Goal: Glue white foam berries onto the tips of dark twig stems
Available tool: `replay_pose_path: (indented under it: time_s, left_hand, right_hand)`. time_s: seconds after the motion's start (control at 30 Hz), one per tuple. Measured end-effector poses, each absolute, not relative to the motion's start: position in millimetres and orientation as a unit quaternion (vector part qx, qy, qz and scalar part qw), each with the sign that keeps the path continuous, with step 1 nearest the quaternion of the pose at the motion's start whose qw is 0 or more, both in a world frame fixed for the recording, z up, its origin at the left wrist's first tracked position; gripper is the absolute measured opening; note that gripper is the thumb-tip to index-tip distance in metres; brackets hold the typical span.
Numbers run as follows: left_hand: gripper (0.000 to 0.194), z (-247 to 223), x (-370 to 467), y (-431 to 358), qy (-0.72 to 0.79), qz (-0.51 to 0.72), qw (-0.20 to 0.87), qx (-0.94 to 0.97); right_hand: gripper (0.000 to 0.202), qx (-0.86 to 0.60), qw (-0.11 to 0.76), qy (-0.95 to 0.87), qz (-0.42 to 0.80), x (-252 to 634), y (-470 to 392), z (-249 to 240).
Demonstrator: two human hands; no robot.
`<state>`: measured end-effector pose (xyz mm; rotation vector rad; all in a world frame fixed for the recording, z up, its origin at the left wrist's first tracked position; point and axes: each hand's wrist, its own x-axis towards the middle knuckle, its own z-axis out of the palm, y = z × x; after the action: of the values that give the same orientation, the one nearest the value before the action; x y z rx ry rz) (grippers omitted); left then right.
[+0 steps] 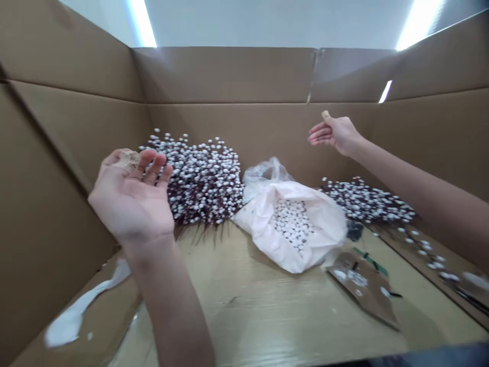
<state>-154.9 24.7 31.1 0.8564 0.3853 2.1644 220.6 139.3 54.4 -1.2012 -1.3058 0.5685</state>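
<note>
My left hand [135, 199] is raised at the left, palm up, fingers curled loosely and apart, with beige tape round its thumb. Farther right and higher, my right hand [336, 133] hangs in front of the cardboard wall, fingers stretched out, its thumb tip also wrapped in beige. Neither hand holds anything. Behind my left hand lies a large bunch of stems with white buds [206, 178]. An open white bag [260, 219] full of small white buds [294, 224] sits mid-table. Below my right hand is a smaller bunch of budded stems [367, 200].
Cardboard walls [229, 76] surround the wooden table [244, 316]. A brown cardboard piece [367, 288] with white blobs and dark bits lies at the right, near a single budded stem [424, 247]. A white strip [84, 308] rests at the lower left.
</note>
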Motion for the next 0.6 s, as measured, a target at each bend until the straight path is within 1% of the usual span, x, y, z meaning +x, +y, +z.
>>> replay_pose_path:
  time_s: [0.03, 0.07, 0.1, 0.23, 0.37, 0.43, 0.5, 0.6]
  left_hand:
    - [0.005, 31.8, -146.3, 26.2, 0.156, 0.840, 0.381, 0.354]
    - [0.006, 32.3, -137.6, 27.5, 0.160, 0.831, 0.379, 0.375]
    - [0.008, 32.4, -129.0, 28.5, 0.164, 0.821, 0.376, 0.397]
    - [0.011, 28.5, -97.0, 31.2, 0.168, 0.782, 0.363, 0.479]
    - [0.013, 21.5, -72.7, 33.7, 0.154, 0.766, 0.401, 0.478]
    - [0.014, 19.3, -63.6, 33.7, 0.157, 0.759, 0.398, 0.491]
    - [0.014, 18.3, -56.6, 32.9, 0.169, 0.751, 0.384, 0.511]
    - [0.016, 17.6, -51.0, 31.3, 0.179, 0.743, 0.390, 0.513]
  right_hand:
    - [0.054, -0.546, 0.589, -0.553, 0.220, 248.0, 129.9, 46.7]
    - [0.055, -0.594, 0.561, -0.541, 0.201, 273.9, 120.4, 37.4]
    - [0.054, -0.649, 0.513, -0.531, 0.183, 297.9, 111.0, 26.6]
    - [0.033, -0.748, 0.408, -0.491, 0.183, 365.7, 76.7, -28.3]
    - [0.013, -0.790, 0.290, -0.499, 0.207, 386.8, 57.6, -85.9]
    - [0.012, -0.803, 0.237, -0.505, 0.209, 387.2, 55.7, -108.8]
    - [0.017, -0.814, 0.194, -0.511, 0.195, 386.2, 57.6, -124.7]
    - [0.025, -0.822, 0.149, -0.526, 0.160, 386.7, 62.7, -134.1]
